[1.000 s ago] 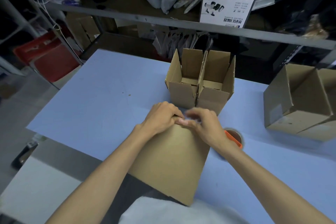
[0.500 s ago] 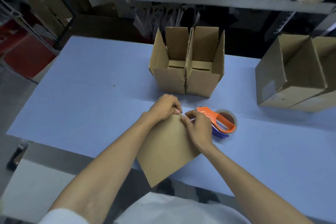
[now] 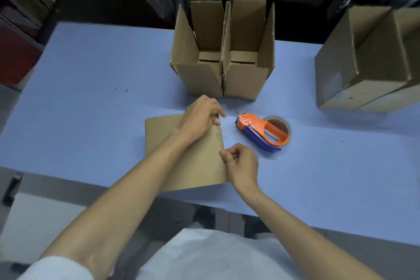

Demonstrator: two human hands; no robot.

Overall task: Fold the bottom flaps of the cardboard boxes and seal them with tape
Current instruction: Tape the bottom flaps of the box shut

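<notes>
A flattened cardboard box (image 3: 195, 161) lies on the blue table (image 3: 91, 102) in front of me. My left hand (image 3: 200, 118) grips its far right corner. My right hand (image 3: 241, 163) pinches its right edge lower down. An orange and blue tape dispenser (image 3: 261, 132) with a roll of tape lies on the table just right of the flat box, untouched. Two open cardboard boxes (image 3: 223, 52) stand side by side behind my hands, their top flaps upright.
A larger cardboard box (image 3: 368, 63) sits at the table's right. Dark shelving with bags and folded cartons runs along the far edge. The near table edge crosses just below the flat box.
The flat box has turned from a diamond tilt to lie squarer on the table. My hands have spread apart along its right edge. The view has tipped further downward.
</notes>
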